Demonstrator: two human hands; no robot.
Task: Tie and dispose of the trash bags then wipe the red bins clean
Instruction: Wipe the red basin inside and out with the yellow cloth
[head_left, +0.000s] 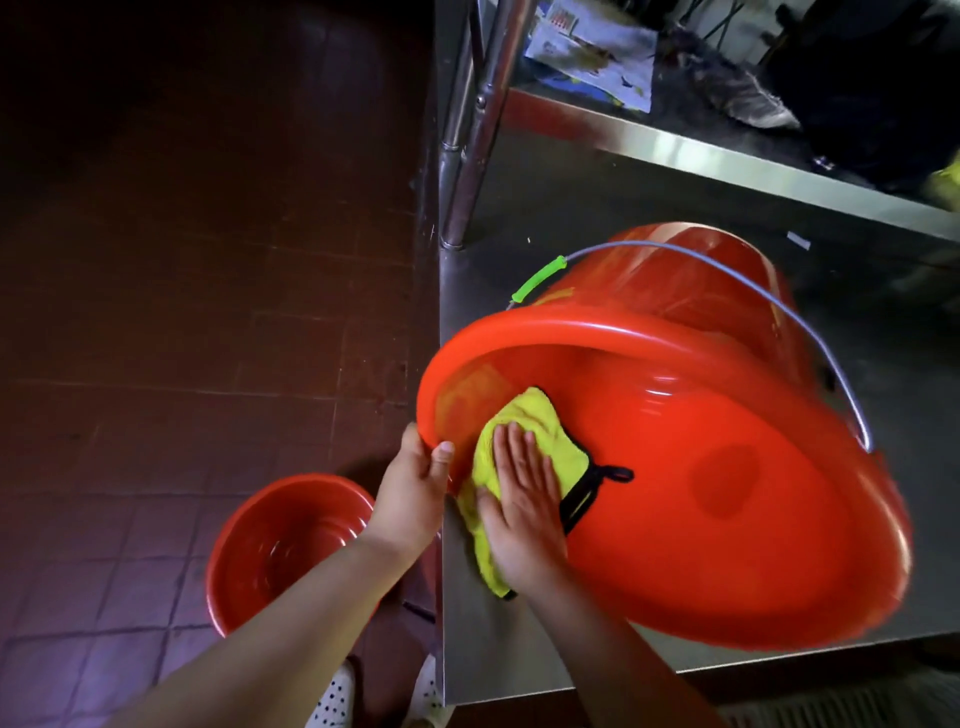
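A red bin (675, 415) lies on its side on the steel tabletop (519, 649), mouth toward the person; left hand (415, 483) grips its near rim, right hand (522, 499) presses a yellow cloth (524, 415) flat inside.

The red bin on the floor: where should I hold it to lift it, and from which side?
Grip the rolled rim of the red bin, from above, on the side nearest the left hand. It stands upright and open, so the rim is exposed; no handle shows on it.
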